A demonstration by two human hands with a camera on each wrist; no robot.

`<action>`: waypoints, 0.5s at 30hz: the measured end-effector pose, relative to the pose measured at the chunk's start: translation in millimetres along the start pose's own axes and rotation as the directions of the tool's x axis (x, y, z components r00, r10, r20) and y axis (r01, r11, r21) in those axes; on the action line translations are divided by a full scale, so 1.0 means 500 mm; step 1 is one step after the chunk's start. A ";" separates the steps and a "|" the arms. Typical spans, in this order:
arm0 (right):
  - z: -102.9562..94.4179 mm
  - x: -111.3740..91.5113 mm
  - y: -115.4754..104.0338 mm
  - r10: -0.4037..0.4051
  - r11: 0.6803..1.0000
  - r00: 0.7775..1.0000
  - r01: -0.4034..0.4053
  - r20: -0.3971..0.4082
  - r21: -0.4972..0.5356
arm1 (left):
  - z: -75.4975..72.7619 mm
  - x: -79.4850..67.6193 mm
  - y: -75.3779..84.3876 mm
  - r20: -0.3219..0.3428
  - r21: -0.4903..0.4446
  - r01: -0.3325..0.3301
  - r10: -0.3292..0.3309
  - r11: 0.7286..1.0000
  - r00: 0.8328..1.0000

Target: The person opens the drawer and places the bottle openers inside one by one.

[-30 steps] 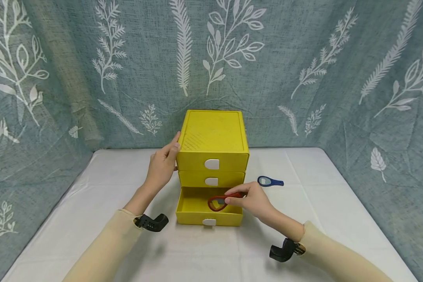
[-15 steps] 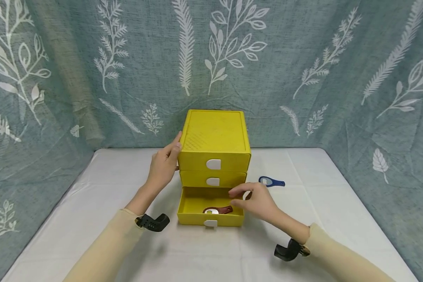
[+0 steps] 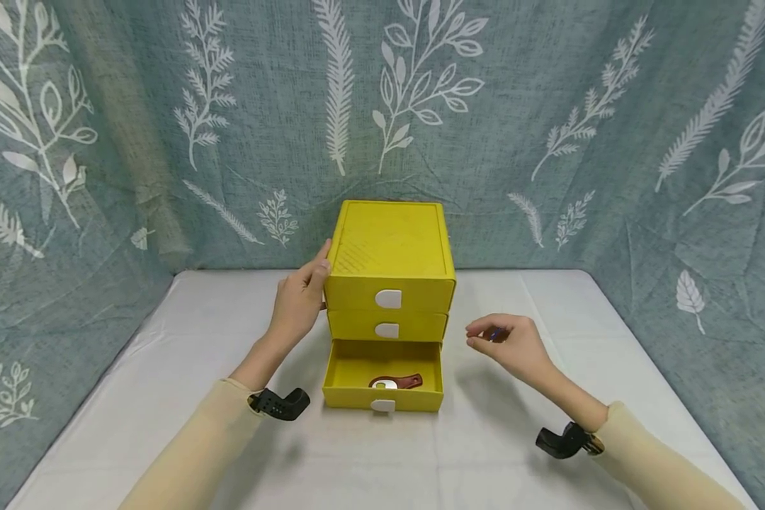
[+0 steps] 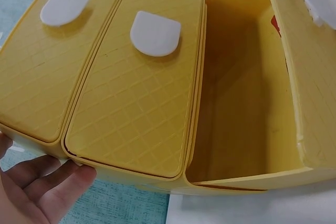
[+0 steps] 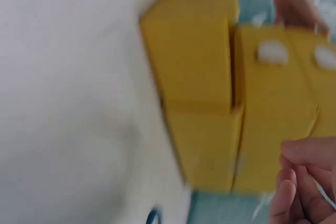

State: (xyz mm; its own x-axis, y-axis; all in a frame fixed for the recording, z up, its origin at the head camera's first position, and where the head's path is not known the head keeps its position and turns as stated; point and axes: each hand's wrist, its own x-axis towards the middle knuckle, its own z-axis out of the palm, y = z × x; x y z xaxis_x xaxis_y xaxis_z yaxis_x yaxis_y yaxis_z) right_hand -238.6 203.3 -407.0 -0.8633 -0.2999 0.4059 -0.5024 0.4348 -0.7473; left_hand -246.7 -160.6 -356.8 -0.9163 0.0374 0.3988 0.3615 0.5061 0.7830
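Observation:
My left hand [image 3: 298, 301] grips the left side of the yellow drawer cabinet [image 3: 389, 237], with fingers [image 4: 68, 187] against its edge in the left wrist view. The bottom drawer [image 3: 382, 399] stands pulled out, and a red magnifying glass [image 3: 410, 382] lies in it. To the right of the cabinet, my right hand [image 3: 516, 347] hangs above the table, thumb and fingers bent loosely and holding nothing. Behind its fingers a bit of the blue magnifying glass [image 3: 496, 335] shows; the rest is hidden. The right wrist view is blurred, with a blue rim [image 5: 153, 215] at the bottom edge, apart from the hand.
White cloth covers the table [image 3: 382, 460]. A green leaf-patterned curtain [image 3: 382, 106] hangs behind and along both sides. The upper two drawers, with white tabs [image 3: 388, 298], are closed.
My right hand let go of the red magnifying glass, which now lies in the drawer. It then moved right, over the blue magnifying glass. The left hand has kept its place.

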 end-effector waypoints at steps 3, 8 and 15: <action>-0.035 0.016 0.042 0.071 0.995 0.997 -0.073 -0.033 -0.062 | -0.002 -0.002 0.000 -0.010 0.011 -0.005 0.005 1.000 1.000; -0.082 0.044 0.112 0.216 0.969 0.976 -0.216 -0.014 -0.121 | -0.005 -0.004 0.001 -0.029 0.015 0.005 -0.004 1.000 1.000; -0.112 0.041 0.168 0.348 0.928 0.936 -0.338 0.044 -0.158 | 0.001 -0.003 0.004 -0.016 0.002 0.022 -0.022 1.000 1.000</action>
State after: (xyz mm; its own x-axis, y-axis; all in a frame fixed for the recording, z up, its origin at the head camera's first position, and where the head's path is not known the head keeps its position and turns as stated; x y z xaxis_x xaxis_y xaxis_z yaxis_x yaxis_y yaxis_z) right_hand -301.1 281.0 -432.0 -0.9813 -0.1667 0.0966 -0.1821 0.6386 -0.7477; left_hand -244.6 -159.1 -356.1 -0.9210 0.0129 0.3894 0.3414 0.5082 0.7907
